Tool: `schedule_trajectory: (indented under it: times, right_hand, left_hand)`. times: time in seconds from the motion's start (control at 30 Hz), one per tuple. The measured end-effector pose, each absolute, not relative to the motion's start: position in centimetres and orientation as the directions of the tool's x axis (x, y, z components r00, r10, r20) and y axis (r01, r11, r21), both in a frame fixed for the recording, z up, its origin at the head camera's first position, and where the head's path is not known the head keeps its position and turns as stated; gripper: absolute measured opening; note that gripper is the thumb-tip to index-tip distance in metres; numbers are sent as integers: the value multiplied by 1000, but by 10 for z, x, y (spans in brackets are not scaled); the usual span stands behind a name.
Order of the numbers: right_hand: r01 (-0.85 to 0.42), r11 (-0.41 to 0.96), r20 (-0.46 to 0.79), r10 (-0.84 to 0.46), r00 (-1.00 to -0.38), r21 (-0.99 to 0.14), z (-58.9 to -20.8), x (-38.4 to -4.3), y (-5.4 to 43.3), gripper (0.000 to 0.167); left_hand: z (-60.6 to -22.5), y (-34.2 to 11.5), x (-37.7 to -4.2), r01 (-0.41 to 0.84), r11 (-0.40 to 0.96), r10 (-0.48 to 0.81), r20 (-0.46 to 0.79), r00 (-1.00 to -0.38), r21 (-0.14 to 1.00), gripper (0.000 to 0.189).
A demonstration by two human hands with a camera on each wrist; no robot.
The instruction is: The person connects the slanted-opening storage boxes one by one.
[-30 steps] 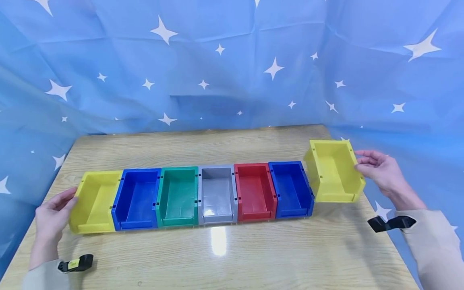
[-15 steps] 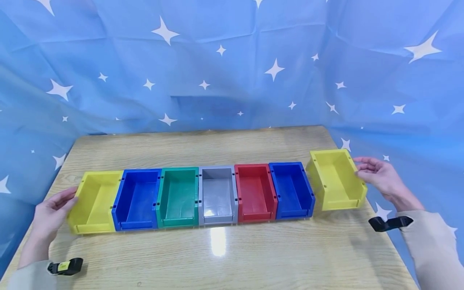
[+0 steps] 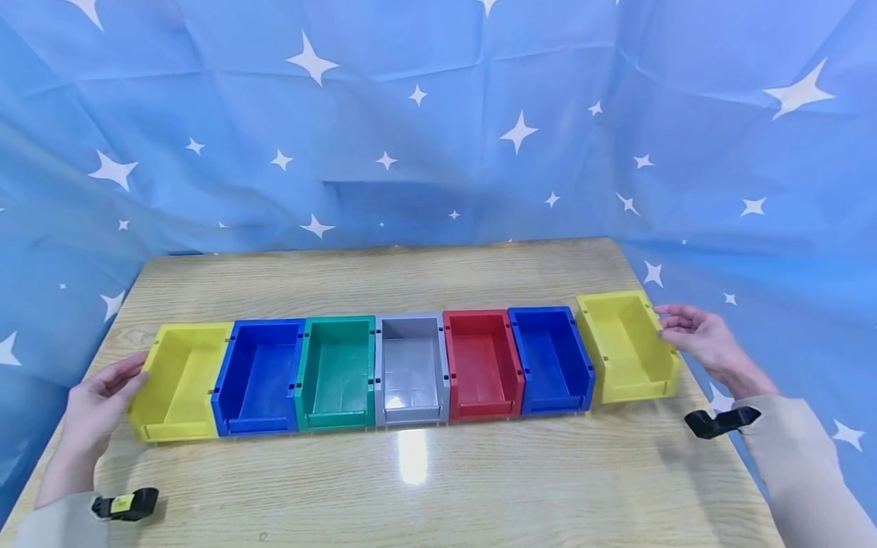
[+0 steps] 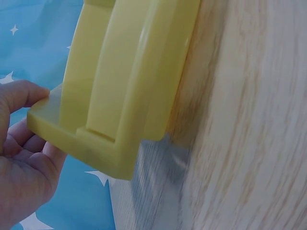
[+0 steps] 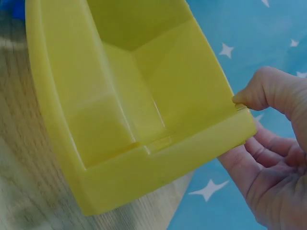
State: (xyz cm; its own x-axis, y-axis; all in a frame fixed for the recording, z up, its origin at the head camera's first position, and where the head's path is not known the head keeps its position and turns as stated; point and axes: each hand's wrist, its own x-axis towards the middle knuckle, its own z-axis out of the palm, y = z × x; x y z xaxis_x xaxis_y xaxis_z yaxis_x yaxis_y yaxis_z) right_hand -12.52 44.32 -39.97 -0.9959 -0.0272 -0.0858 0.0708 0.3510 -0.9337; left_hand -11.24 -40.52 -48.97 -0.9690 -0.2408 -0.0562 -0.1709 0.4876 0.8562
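Note:
Between thumb and fingers, my left hand [image 3: 96, 403] pinches the outer wall of a yellow storage bin [image 3: 181, 380] at the left end of a row. That wall and the bin's front lip [image 4: 96, 153] show close up in the left wrist view. My right hand [image 3: 709, 342] holds another yellow storage bin [image 3: 630, 346] by its right wall, thumb on the rim. In the right wrist view, this bin [image 5: 72, 120] is tilted. It stands beside the right-hand blue bin [image 3: 551, 361]; whether it touches the table is hard to tell.
Between the yellow bins, a blue bin [image 3: 260, 377], green bin [image 3: 337, 373], grey bin [image 3: 409, 369] and red bin [image 3: 482, 365] line up side by side with the right-hand blue one. The wooden table [image 3: 479, 479] ends near my right hand. Starry blue cloth [image 3: 425, 122] hangs behind.
The right-hand yellow bin has come down and then left towards the blue bin, with my right hand holding it. The left hand stays at its bin; its wrist shifted slightly left.

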Motion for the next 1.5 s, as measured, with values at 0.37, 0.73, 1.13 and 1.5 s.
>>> schedule_trajectory:
  times: [0.37, 0.73, 1.13, 1.5]
  right_hand:
    - [68, 256, -82, -42, -996, -964, -388, -121, 444, 37]
    - [89, 396, -105, -20, -994, -914, -392, -121, 445, 32]
    - [143, 430, -132, 54, -990, -892, -398, -114, 442, 25]
    - [-365, 820, 187, -313, -931, -442, -387, -133, 358, 61]
  left_hand:
    - [-457, -377, -103, -186, 491, -255, -64, -965, 851, 39]
    - [-454, -375, -102, -186, 473, -238, -78, -968, 861, 34]
    - [-451, -374, -104, -175, 452, -232, -74, -970, 875, 27]
    - [-450, -372, -102, -211, 510, -245, -94, -965, 834, 43]
